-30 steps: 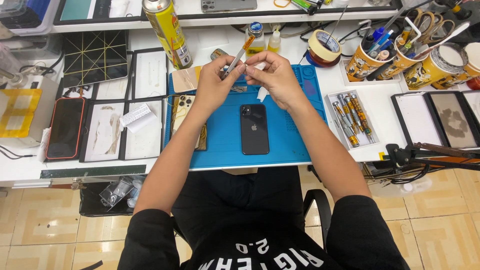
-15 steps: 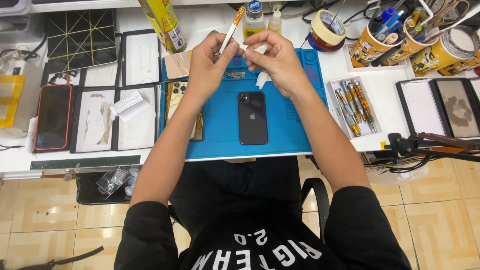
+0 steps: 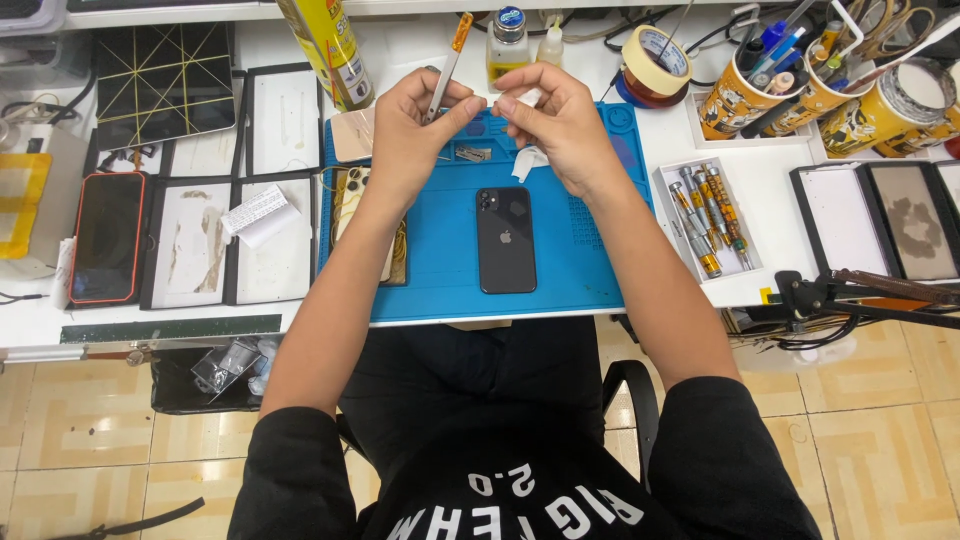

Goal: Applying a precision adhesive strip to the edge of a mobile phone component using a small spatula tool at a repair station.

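Left hand (image 3: 415, 125) grips a thin tool with an orange tip (image 3: 447, 62), its shaft rising beyond the fingertips. Right hand (image 3: 555, 120) pinches a small white scrap (image 3: 527, 160), which hangs just below its fingers. Black phone (image 3: 505, 240) lies face-down on the blue mat (image 3: 440, 270), below both hands.

A yellow spray can (image 3: 327, 50) with a printed label is placed at the rear of the tabletop (image 3: 400, 50), left of the blue mat (image 3: 440, 270). Three yellow printed tins (image 3: 880, 105) are located at the right rear. A dark screen with a red-orange edge (image 3: 108, 236) is laid flat at the left, and a small bottle with a yellow label (image 3: 507, 45) is positioned behind the mat.
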